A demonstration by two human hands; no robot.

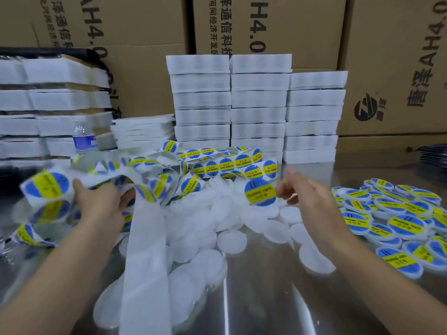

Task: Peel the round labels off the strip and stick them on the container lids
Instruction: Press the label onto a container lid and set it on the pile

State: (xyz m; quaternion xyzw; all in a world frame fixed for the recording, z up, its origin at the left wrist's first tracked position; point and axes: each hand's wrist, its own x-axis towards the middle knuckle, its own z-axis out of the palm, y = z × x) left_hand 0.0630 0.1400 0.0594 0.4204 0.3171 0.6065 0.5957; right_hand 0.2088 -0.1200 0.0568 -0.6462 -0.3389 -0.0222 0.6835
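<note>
Rightward, my right hand [307,194] pinches a round label [260,192] above lids [232,240]. Leftward, my left hand [96,204] grips the strip [145,250].

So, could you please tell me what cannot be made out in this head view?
Head view only:
- Left hand gripping the label strip: motion blur hides its fingers.
- Right hand pinching a peeled label: fingertips blurred.
- Water bottle: base hidden behind the strip.
- White lids: some covered by the bare backing paper.
</note>
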